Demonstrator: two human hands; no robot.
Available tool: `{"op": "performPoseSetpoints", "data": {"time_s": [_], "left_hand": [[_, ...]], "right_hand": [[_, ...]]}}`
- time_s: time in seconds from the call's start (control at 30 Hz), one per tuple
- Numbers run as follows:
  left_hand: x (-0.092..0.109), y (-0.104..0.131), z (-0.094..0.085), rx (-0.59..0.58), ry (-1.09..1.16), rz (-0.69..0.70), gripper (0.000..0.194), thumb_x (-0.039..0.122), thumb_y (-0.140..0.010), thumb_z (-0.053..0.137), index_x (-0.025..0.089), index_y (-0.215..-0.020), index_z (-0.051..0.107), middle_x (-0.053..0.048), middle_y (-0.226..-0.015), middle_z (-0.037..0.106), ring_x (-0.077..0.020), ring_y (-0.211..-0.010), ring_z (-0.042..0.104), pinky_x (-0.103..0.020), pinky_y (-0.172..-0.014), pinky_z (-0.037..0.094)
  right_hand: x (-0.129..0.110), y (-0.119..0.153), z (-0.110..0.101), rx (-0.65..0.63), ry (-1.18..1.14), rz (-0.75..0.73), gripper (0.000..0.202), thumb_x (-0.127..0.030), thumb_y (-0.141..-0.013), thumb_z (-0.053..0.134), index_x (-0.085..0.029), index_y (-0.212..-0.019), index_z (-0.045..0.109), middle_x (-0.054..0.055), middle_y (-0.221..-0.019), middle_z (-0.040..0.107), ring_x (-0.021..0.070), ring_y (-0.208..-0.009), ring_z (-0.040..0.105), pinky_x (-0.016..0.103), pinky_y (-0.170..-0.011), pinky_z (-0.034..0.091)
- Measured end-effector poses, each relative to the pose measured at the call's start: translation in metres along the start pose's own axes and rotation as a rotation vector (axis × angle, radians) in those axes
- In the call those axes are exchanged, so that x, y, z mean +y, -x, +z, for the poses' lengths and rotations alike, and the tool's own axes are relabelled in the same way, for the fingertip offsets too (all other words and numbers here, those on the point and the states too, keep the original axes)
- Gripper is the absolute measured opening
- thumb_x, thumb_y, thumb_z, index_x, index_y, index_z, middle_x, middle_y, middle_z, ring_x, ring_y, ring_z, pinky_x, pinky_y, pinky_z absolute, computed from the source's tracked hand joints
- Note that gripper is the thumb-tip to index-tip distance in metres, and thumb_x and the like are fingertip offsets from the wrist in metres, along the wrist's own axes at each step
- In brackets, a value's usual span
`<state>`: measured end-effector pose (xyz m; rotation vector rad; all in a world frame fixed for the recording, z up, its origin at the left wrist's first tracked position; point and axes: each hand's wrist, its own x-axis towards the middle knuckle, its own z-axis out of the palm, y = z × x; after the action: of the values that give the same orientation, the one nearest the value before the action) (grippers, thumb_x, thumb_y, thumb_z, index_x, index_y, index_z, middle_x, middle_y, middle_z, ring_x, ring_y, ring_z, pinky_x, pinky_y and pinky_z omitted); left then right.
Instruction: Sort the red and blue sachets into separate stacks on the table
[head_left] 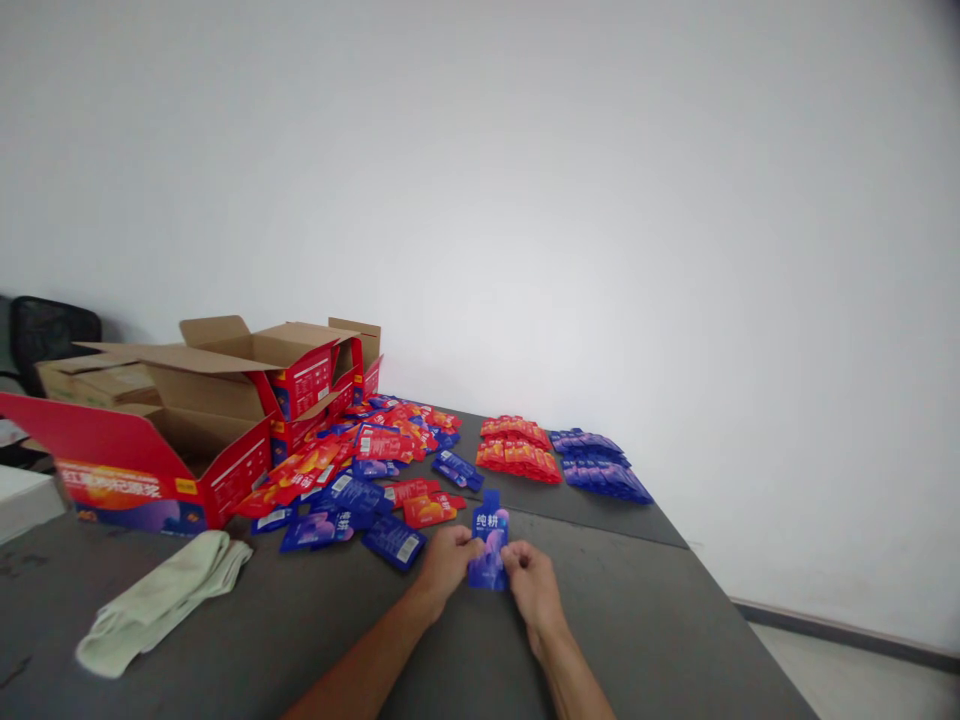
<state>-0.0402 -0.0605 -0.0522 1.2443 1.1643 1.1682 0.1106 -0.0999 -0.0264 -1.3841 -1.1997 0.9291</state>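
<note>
A wide dark grey table (637,640) is filling the lower view. At ten o'clock, an open red cardboard box (172,450) is standing with flaps spread. A scattered heap of red and blue foil sachets (367,460) is spilling beside it. At eight o'clock, a pale green cloth (161,600) is lying crumpled. At one o'clock, a sorted red sachet stack (517,448) is sitting just beside a blue sachet stack (598,462). At centre, the left hand (444,565) and right hand (534,585) are pinching one blue spouted pouch (490,548) between them.
</note>
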Motion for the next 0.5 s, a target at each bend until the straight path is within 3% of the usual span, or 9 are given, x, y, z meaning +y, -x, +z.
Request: {"op": "performPoseSetpoints", "data": {"time_s": [0.13,0.23,0.33,0.4,0.5], "left_hand": [[0.001,0.002,0.001,-0.013,-0.021,-0.002,0.022,0.036,-0.071,0.062,0.016,-0.063,0.056,0.003,-0.054,0.055,-0.0104,-0.049,0.048,-0.022,-0.049,0.032],[0.010,0.006,0.002,-0.049,-0.111,0.009,0.024,0.036,-0.075,0.055,0.017,-0.061,0.054,0.003,-0.053,0.054,-0.0117,-0.050,0.049,-0.022,-0.050,0.034],[0.017,0.010,0.003,-0.059,-0.348,0.081,0.031,0.033,-0.082,0.044,0.017,-0.058,0.054,0.001,-0.053,0.055,-0.0131,-0.053,0.052,-0.024,-0.054,0.036],[0.019,0.014,0.005,-0.049,-0.534,0.164,0.030,0.026,-0.084,0.041,0.017,-0.063,0.059,-0.002,-0.062,0.061,-0.0155,-0.064,0.057,-0.025,-0.063,0.041],[0.020,0.019,0.006,-0.031,-0.765,0.274,0.026,0.017,-0.082,0.043,0.015,-0.091,0.068,-0.009,-0.093,0.067,-0.0202,-0.091,0.060,-0.030,-0.085,0.043]], "right_hand": [[0.001,0.000,0.000,-0.003,-0.042,0.098,0.018,-0.035,-0.070,0.053,-0.019,-0.063,0.057,-0.003,-0.053,0.053,0.0116,-0.050,0.044,0.022,-0.048,0.031],[0.001,-0.003,-0.002,0.038,0.130,0.000,0.027,-0.041,-0.077,0.050,-0.019,-0.063,0.059,-0.001,-0.058,0.059,0.0143,-0.056,0.051,0.023,-0.054,0.036],[0.004,-0.006,-0.005,0.106,0.376,-0.089,0.030,-0.042,-0.082,0.047,-0.020,-0.068,0.062,0.002,-0.065,0.066,0.0176,-0.063,0.059,0.025,-0.062,0.040],[0.005,-0.008,-0.009,0.150,0.512,-0.129,0.028,-0.038,-0.086,0.045,-0.021,-0.075,0.065,0.004,-0.071,0.069,0.0185,-0.067,0.062,0.025,-0.065,0.040],[0.007,-0.010,-0.015,0.191,0.700,-0.148,0.028,-0.030,-0.091,0.040,-0.020,-0.092,0.066,0.007,-0.079,0.072,0.0197,-0.072,0.065,0.027,-0.067,0.039]]}}
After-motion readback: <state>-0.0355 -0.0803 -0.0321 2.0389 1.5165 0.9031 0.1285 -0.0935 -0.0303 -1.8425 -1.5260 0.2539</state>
